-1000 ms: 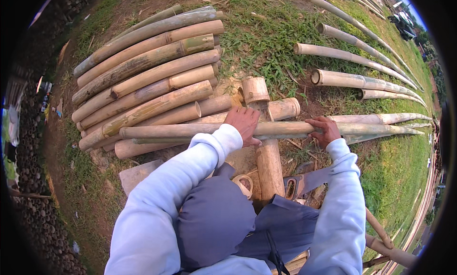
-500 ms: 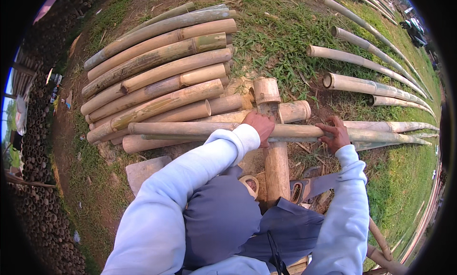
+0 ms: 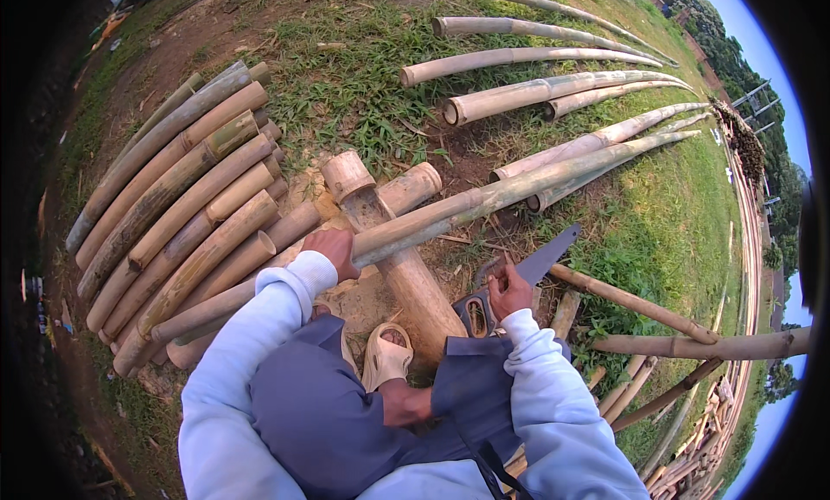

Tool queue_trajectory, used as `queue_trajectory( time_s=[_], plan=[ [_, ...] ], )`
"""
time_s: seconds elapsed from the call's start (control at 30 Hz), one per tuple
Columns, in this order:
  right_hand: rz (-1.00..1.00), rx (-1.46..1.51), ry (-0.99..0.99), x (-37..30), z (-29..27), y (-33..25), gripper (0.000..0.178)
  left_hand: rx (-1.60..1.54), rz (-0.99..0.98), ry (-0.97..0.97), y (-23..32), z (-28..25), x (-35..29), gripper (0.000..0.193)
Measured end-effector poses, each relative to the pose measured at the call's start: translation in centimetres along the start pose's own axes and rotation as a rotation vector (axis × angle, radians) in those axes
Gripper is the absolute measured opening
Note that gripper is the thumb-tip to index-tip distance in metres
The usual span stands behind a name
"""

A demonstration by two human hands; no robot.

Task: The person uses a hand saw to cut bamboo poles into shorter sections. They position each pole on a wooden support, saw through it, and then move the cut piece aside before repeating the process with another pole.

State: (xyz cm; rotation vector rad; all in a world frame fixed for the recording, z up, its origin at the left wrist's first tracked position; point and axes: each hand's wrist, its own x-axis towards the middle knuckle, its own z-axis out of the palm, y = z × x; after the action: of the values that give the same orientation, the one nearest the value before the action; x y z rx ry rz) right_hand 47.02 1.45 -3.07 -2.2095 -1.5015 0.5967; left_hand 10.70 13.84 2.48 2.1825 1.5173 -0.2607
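Observation:
My left hand (image 3: 335, 253) is wrapped around a long bamboo pole (image 3: 424, 219), which runs from lower left to upper right. The pole lies across a thick bamboo post (image 3: 411, 292) with a notched upper end, near my feet. To the right of that post is a handsaw (image 3: 546, 254) with a dark grip, its blade pointing up and right. My right hand (image 3: 510, 292) is at the blade's handle end, fingers curled in against the saw. Its palm and part of the grip area are hidden.
Cut bamboo lengths (image 3: 186, 189) are stacked at the left. Several long poles (image 3: 553, 89) lie on the grass at the upper right. A rack of crossed bamboo (image 3: 657, 344) stands at the right. My sandalled foot (image 3: 389, 355) is beside the post.
My right hand has left the pole and come down to the handsaw. My left hand still grips the pole. The view has turned toward the right.

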Motion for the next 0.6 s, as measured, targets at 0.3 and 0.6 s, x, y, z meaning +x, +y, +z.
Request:
queue_trajectory(
  time_s=[0.3, 0.6],
  plan=[
    [0.219, -0.415, -0.594, -0.4, 7.5, 9.8, 0.043, 0.057, -0.074, -0.005, -9.8, 3.9, -7.8, 0.079],
    [0.246, -0.493, -0.67, 0.3, 8.3, 6.8, 0.053, 0.042, -0.086, -0.019, -10.0, 4.5, -9.4, 0.097]
  ],
)
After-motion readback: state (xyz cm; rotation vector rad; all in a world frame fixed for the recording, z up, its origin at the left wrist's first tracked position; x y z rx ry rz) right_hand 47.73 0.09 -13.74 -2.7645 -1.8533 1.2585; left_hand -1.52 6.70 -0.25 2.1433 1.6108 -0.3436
